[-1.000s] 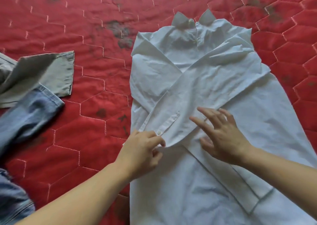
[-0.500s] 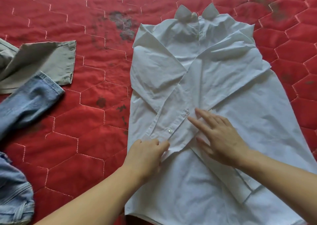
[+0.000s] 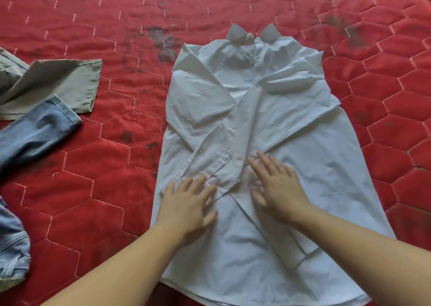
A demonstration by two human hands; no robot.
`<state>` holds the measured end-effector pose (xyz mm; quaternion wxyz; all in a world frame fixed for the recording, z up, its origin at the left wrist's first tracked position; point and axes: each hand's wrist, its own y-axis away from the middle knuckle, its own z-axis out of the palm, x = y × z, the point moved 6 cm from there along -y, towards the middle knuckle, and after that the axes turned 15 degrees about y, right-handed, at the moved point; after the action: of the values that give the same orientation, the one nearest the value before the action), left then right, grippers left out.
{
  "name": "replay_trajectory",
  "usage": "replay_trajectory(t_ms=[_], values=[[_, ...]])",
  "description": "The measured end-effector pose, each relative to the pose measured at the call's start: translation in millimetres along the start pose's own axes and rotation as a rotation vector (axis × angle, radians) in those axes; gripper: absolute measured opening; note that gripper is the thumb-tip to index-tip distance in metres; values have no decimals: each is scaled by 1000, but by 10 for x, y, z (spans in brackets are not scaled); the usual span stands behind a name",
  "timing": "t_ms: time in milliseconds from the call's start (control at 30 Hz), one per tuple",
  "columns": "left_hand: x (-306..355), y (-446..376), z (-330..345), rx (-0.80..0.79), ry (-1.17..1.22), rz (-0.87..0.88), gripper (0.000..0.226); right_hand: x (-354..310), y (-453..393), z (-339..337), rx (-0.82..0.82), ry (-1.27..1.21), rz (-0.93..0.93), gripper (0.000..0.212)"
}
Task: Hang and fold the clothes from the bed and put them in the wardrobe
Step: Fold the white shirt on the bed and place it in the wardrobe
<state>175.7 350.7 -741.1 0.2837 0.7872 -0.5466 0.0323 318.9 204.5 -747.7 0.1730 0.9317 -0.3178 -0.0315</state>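
1. The left hand has let go of the sleeve cuff it was pinching half a second ago — its grip is now wide, fingers spread flat on the cloth.
2. The right hand stays pressed flat too, fingers straight, holding nothing, just right of the cuff.
3. The white shirt lies in the middle of the frame on the red bed, collar toward the top, both sleeves crossed over the body.
4. So the sleeve fold looks set and is being smoothed — the body probably still needs folding, though the lower hem is partly cut off at the bottom edge.
5. Jeans and a grey-green garment wait at the left of the frame.
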Motion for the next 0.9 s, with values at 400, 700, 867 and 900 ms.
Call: replay_trajectory(t_ms=[400, 700, 867, 900], values=[[-32, -96, -279, 247, 215, -11, 22, 297, -633, -452, 214, 266, -22, 14], [-117, 3, -443, 390, 271, -4, 16, 372, -655, -473, 242, 359, -176, 31], [-32, 30, -420, 366, 185, 124, 23, 524, -521, -689, 485, 264, -159, 8], [-15, 32, -412, 369, 175, 141, 24, 548, -474, -702, 496, 258, -150, 8]])
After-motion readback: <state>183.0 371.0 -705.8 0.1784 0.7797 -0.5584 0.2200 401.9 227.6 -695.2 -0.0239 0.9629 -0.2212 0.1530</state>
